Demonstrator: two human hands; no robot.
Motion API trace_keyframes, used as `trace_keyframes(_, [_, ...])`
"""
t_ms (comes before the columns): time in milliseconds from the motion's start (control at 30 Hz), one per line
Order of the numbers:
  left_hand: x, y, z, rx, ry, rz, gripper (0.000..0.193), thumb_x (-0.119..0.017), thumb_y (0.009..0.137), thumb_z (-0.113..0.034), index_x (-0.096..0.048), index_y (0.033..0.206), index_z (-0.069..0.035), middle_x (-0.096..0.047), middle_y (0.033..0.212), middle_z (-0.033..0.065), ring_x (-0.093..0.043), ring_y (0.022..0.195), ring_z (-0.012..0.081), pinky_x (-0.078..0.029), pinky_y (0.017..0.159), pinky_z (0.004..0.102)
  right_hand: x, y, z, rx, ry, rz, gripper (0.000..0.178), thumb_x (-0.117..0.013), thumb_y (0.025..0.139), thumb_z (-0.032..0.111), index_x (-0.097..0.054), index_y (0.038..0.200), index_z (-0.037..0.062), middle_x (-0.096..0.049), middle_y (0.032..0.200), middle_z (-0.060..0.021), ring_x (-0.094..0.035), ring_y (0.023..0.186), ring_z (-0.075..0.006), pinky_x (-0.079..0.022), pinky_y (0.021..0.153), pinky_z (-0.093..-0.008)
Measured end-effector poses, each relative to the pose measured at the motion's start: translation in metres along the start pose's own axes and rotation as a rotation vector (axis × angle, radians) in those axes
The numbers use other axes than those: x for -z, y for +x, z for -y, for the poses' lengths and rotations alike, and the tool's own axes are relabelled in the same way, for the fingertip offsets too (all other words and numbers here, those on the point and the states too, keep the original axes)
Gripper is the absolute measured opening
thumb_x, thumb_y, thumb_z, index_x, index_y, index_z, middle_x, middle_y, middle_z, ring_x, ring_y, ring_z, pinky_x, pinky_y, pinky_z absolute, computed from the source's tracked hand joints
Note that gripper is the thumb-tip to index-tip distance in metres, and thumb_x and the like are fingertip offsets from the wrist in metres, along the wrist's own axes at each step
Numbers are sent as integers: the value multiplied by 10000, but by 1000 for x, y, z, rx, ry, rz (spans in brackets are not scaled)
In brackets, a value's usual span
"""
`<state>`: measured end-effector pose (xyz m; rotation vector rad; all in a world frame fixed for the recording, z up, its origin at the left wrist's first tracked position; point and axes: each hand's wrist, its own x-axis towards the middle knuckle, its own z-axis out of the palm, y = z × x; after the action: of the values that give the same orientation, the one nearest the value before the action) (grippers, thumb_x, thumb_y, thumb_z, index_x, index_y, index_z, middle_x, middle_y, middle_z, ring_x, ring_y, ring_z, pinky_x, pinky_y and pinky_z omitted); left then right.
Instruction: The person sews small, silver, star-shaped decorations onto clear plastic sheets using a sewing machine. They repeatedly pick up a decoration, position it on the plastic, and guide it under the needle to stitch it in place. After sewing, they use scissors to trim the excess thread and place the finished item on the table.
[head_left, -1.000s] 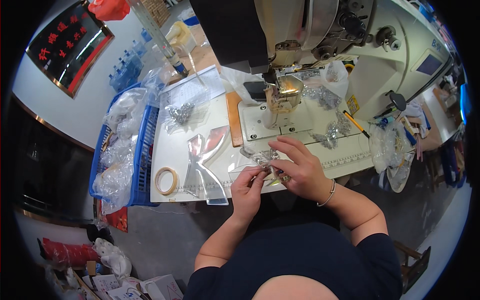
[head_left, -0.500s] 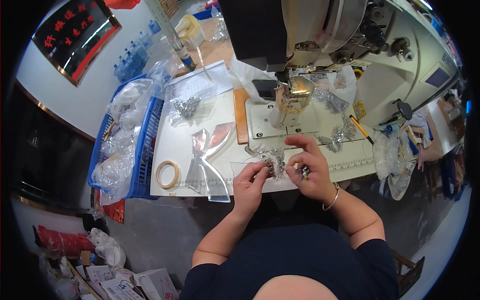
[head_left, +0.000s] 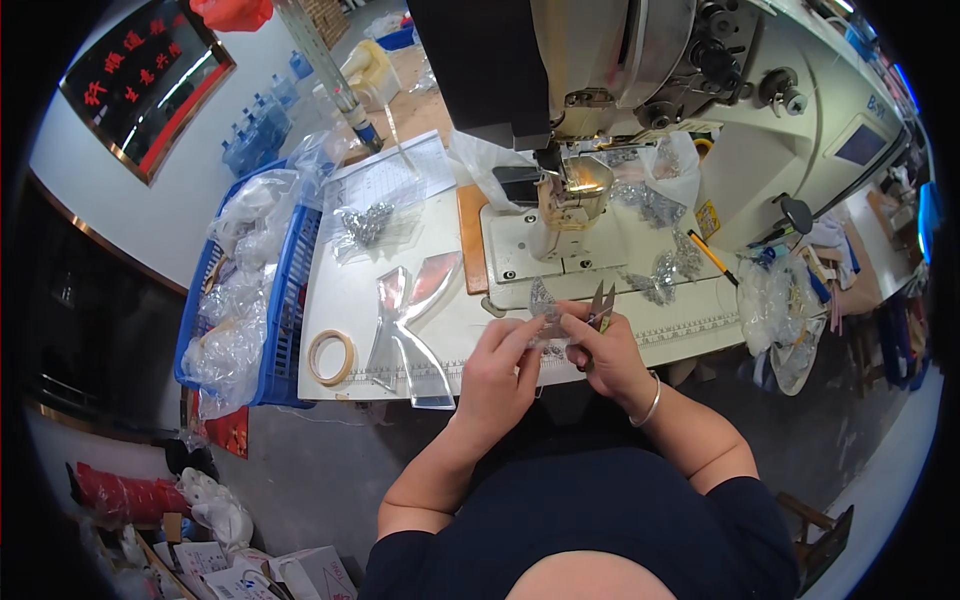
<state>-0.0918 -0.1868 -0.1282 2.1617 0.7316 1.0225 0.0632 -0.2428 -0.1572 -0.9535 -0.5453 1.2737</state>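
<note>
Just below the sewing machine, my left hand (head_left: 498, 372) is closed, its fingertips pinching a small silvery, glittering piece (head_left: 543, 300) with a sheer look. My right hand (head_left: 615, 358) meets it from the other side, thumb and finger on the same piece. Small scissors (head_left: 603, 302) are also held in my right hand, blades pointing up and away from me, handles mostly covered by the fingers. Similar glittering pieces (head_left: 660, 277) lie on the table to the right. Clear plastic templates (head_left: 425, 350) rest left of my hands.
The sewing machine (head_left: 565, 215) stands straight ahead over the white table. A tape roll (head_left: 331, 357) sits near the left corner, beside a blue basket (head_left: 290, 330) of plastic bags. A yellow-orange pen (head_left: 712, 257) lies to the right. A printed ruler (head_left: 680, 328) runs along the front edge.
My right hand has drawn in to grip the glittering piece alongside the left. The scissors, earlier mostly hidden in that hand, now show their blades. The view has shifted slightly.
</note>
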Motion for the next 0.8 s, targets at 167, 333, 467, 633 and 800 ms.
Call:
trace_keyframes(167, [-5,4,8,-114,128,-127,247,-676,740,24,-646,982,-15,-600,894,96,-616,646,160,-507,574,271,-1,1,2,-136,177,-23,232,-605,865,113,-605,1063,-10,-622,879,-39,-491,638,-45,-338,464,-167])
trace_keyframes(333, [-5,8,15,-262,276,-122,220,-677,742,-33,-625,955,-8,-606,850,110,-612,715,252,-502,630,317,-6,-5,4,-49,22,-49,228,-638,845,118,-637,1028,-17,-632,870,-40,-476,602,-37,-337,466,-162])
trace_keyframes(467, [0,10,22,-360,388,-31,206,-677,714,-24,-626,913,-29,-597,811,69,-612,662,216,-500,580,297,-12,-8,7,23,-173,-81,217,-657,836,128,-663,1005,-7,-630,769,-21,-442,549,-30,-346,469,-170])
trace_keyframes(633, [12,19,25,-579,621,194,123,-581,703,-101,-532,805,-53,-476,703,45,-546,621,180,-475,552,298,-11,-6,12,49,-350,-80,174,-665,824,122,-674,940,-8,-614,692,-11,-425,490,-29,-336,444,-176])
trace_keyframes(800, [14,33,33,-772,559,260,109,-578,690,-117,-481,729,-87,-439,677,37,-518,600,165,-447,523,281,-4,-2,14,-37,-403,-30,180,-679,811,143,-676,911,-6,-611,687,-17,-423,474,-34,-322,431,-175])
